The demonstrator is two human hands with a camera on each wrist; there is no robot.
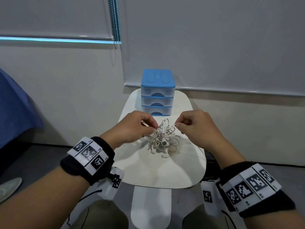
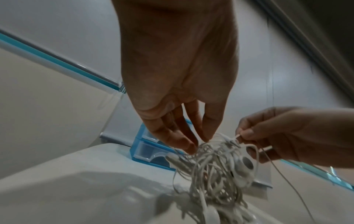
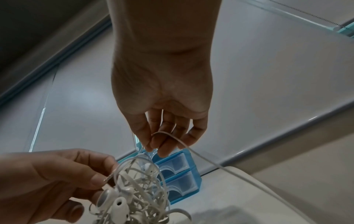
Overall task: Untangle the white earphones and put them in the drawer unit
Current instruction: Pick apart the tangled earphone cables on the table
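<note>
A tangled clump of white earphones (image 1: 162, 138) (image 2: 216, 171) (image 3: 138, 192) hangs just above the white table (image 1: 148, 171), earbuds dangling at its lower end. My left hand (image 1: 154, 128) (image 2: 199, 144) pinches the clump's top from the left. My right hand (image 1: 176, 125) (image 3: 155, 149) pinches a loose strand of cable at the upper right; that strand trails off to the right across the table. The blue drawer unit (image 1: 158, 92) (image 3: 178, 174) with three clear drawers, all closed, stands at the table's far end behind the clump.
The small rounded table stands on a white pedestal (image 1: 151, 205) between my knees. A wall with roller blinds (image 1: 214, 47) and a bead chain (image 1: 115, 22) is behind it. Blue fabric (image 1: 14, 109) lies at the left, a shoe (image 1: 9, 187) on the floor.
</note>
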